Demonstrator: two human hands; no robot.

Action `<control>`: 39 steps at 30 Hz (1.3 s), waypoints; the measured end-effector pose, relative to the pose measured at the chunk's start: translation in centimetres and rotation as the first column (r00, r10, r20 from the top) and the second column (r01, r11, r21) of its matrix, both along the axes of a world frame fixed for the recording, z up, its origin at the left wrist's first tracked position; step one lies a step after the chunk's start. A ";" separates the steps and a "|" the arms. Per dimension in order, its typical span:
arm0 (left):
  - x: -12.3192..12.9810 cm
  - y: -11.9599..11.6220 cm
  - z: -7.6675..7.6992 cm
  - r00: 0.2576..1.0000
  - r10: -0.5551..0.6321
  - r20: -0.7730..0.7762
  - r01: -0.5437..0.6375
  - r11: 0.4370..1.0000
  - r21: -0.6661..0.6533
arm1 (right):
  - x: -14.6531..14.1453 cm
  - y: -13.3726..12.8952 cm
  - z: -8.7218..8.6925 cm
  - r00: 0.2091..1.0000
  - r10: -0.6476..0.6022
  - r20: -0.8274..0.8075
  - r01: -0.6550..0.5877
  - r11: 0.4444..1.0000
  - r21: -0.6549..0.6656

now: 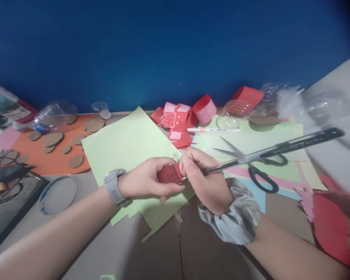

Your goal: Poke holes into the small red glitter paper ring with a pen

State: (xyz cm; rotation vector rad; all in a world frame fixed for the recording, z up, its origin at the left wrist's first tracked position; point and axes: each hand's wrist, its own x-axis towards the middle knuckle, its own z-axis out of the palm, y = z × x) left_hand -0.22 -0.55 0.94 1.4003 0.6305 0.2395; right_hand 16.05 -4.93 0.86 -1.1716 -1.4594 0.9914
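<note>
My left hand [147, 177], with a grey watch on its wrist, is closed round a small red piece [168, 174] covered in a dark grid-like pattern. My right hand [202, 171], a grey scrunchie at its wrist, grips a black pen [268, 151]. The pen's tip touches or nearly touches the red piece's right edge, partly behind my fingers. Both hands are over a pale green sheet [125, 144]. Just beyond the right hand lie scissors [262, 179] with black handles, blades spread.
Cardboard discs [53, 138] lie on orange paper [32, 155] at left, near a transparent lid [59, 194] and a bottle [8, 103]. Red paper rings [204, 109], a white marker [212, 130] and plastic cups line the blue wall [163, 50]. Red paper [332, 221] is at right.
</note>
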 end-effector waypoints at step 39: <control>-0.1 0.0 -0.3 1.000 0.003 0.006 -0.003 1.000 -0.012 | 0.0 0.2 -0.1 1.000 0.016 -0.013 -0.016 1.000 0.019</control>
